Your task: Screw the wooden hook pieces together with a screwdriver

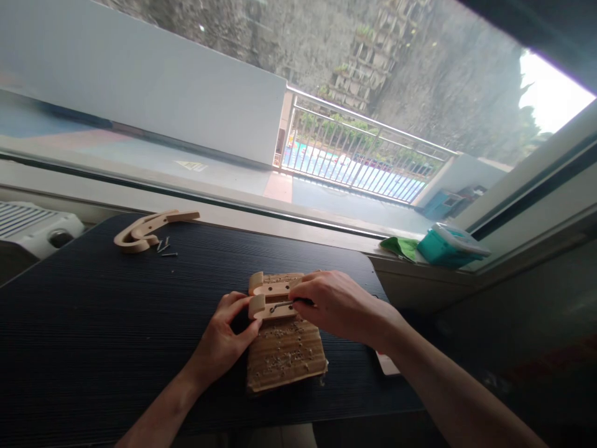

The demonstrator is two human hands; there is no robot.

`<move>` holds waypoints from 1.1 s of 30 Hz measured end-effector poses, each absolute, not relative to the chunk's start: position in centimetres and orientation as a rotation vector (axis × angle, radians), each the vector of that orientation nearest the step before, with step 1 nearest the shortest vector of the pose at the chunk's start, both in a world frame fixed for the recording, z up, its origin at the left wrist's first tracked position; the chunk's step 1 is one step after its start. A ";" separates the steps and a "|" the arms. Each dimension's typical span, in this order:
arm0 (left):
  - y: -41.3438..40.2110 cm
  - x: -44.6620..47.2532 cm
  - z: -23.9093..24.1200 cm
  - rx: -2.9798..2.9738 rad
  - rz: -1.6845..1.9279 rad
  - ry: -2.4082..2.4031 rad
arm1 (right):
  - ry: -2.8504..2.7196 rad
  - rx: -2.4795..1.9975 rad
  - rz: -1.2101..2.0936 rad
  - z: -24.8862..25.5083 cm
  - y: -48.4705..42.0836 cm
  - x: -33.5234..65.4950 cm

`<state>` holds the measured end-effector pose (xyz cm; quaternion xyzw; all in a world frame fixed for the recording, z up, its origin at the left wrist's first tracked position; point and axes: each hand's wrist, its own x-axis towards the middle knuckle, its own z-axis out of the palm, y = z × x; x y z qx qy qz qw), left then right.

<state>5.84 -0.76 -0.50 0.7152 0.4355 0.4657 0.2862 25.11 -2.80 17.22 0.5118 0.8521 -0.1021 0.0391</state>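
Two pale wooden hooks with drilled holes lie side by side on a worn wooden block (286,358) pitted with many small holes. My left hand (226,333) grips the rounded end of the nearer wooden hook (257,306) between thumb and fingers. In my right hand (333,305) is a thin metal hex key (281,305), its bent tip at a hole near the hook's rounded end. The farther wooden hook (270,289) lies just beyond, partly covered by my right hand. How deep the key's tip sits cannot be made out.
More curved wooden hooks (140,231) lie at the far left of the dark table (116,336), with several screws (165,247) beside them. A pale flat object (388,364) shows under my right forearm. On the sill are a green cloth (400,247) and a teal box (450,244).
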 end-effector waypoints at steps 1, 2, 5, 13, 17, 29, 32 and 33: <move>-0.8 5.8 -0.5 1.912 1.249 1.164 | 2.614 1.562 -0.319 17.3 -2.8 25.0; -0.7 5.8 -0.5 1.911 1.255 1.163 | 2.616 1.553 -0.327 17.3 -2.8 25.0; -0.7 5.9 -0.6 1.916 1.281 1.151 | 2.619 1.536 -0.339 17.4 -2.7 24.6; -0.7 5.9 -0.8 1.924 1.296 1.154 | 2.609 1.508 -0.330 17.7 -2.5 24.1; -0.7 5.8 -0.7 1.928 1.277 1.154 | 2.630 1.522 -0.313 17.4 -2.6 24.3; -0.8 5.9 0.0 1.903 1.242 1.168 | 2.593 1.564 -0.319 17.4 -2.5 24.4; -0.7 5.9 -0.2 1.903 1.250 1.166 | 2.581 1.571 -0.314 17.4 -2.4 24.5; -0.7 5.9 -0.2 1.904 1.248 1.162 | 2.582 1.574 -0.317 17.3 -2.4 24.5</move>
